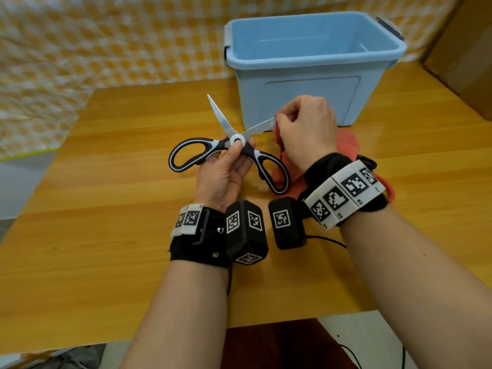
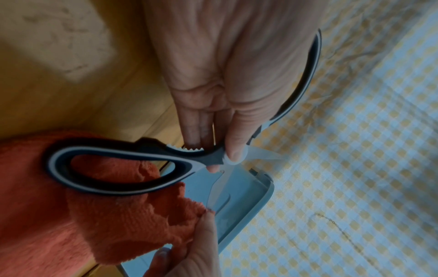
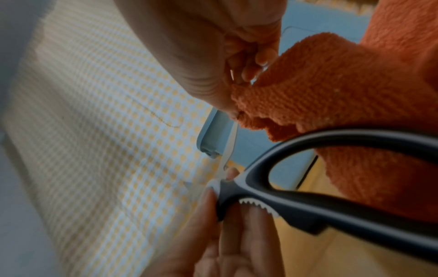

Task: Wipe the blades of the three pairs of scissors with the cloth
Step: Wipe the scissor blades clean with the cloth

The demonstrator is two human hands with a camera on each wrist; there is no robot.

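Observation:
A pair of scissors [image 1: 186, 155] with black-and-white handles is held above the table, blades spread wide. My left hand [image 1: 234, 155] pinches it at the pivot, thumb on top and fingers underneath. My right hand [image 1: 279, 121] pinches an orange cloth [image 1: 346, 141] around the tip of the right-hand blade. The rest of the cloth hangs down under that hand to the table. In the left wrist view the scissors [image 2: 113, 150] lie over the cloth [image 2: 71, 215]. The right wrist view shows the cloth [image 3: 331, 84] folded over the blade. A black loop [image 1: 368, 159] and a red handle [image 1: 390, 191] peek out behind my right wrist.
A light blue plastic bin [image 1: 306, 75] stands open just behind the hands. The wooden table [image 1: 106, 209] stretches left and toward me. A cardboard box [image 1: 466, 62] sits at the far right, and yellow checked fabric [image 1: 106, 35] covers the back.

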